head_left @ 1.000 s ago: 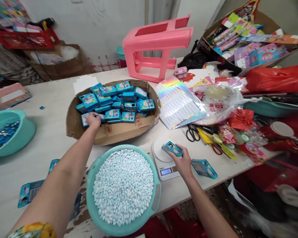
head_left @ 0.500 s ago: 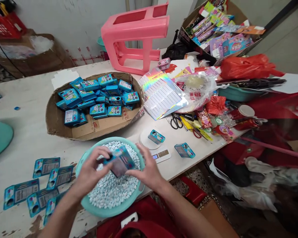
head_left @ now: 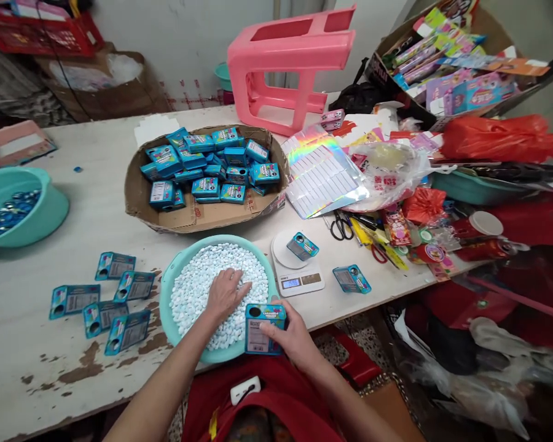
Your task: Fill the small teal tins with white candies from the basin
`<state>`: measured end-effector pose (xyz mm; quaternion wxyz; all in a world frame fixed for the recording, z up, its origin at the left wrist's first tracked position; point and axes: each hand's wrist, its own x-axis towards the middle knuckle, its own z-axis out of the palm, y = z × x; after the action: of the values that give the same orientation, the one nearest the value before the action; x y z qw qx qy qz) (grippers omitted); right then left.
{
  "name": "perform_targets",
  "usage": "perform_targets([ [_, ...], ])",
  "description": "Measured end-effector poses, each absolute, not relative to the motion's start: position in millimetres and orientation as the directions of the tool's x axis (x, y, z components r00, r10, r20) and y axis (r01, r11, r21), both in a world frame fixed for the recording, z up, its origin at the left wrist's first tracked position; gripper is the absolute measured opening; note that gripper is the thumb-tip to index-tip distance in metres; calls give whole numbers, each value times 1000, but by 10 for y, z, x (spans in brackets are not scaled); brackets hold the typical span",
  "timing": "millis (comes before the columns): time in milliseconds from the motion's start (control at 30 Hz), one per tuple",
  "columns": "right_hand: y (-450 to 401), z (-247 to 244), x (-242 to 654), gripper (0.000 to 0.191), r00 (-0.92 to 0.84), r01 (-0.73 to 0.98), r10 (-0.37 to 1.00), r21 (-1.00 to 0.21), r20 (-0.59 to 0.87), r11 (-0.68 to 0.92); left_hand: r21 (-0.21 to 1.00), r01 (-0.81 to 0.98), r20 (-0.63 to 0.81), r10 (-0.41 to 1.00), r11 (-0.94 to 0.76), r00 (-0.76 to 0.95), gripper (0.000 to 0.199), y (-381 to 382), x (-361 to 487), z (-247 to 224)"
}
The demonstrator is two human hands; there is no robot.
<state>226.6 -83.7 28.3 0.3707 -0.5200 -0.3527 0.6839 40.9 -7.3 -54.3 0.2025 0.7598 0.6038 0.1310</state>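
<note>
My left hand [head_left: 227,296] rests palm down on the small pale-blue candies [head_left: 230,258], fingers apart and partly sunk among them. They fill a turquoise basin [head_left: 167,307] at the table's front edge. In my right hand [head_left: 291,334] is a small blue candy box [head_left: 258,341], gripped at the basin's right rim, its dark round hole at the top left. Just beyond it, a white digital scale [head_left: 312,280] carries a similar blue box [head_left: 303,245]. Another blue box [head_left: 351,279] lies right of the scale. Several more blue boxes [head_left: 131,330] lie left of the basin.
Behind the basin, a cut-down cardboard carton [head_left: 161,222] holds a heap of blue boxes. A second turquoise basin [head_left: 50,215] with shiny blue pieces stands at far left. A pink stool [head_left: 299,52] lies on its side at the back. Scissors [head_left: 341,226] and clutter crowd the right.
My left hand has let go of the blue box and come down into the candies. My right hand has brought the box lower, toward me. The view has turned left.
</note>
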Motion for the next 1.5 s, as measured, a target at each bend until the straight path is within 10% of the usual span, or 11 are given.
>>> perform_targets([
  [300, -620, 268, 2160, 36, -62, 209, 981, -963, -185, -169, 919, 237, -230, 916, 315, -328, 24, -191, 287, -293],
  [533, -515, 193, 1890, 27, -187, 473, 981, -870, 58, 142, 804, -568, -345, 915, 175, -207, 15, -203, 389, 410],
  [1500, -372, 233, 1770, 34, -215, 457, 974, -873, 76, 169, 905, -408, -268, 906, 120, -329, 29, -53, 530, 466],
])
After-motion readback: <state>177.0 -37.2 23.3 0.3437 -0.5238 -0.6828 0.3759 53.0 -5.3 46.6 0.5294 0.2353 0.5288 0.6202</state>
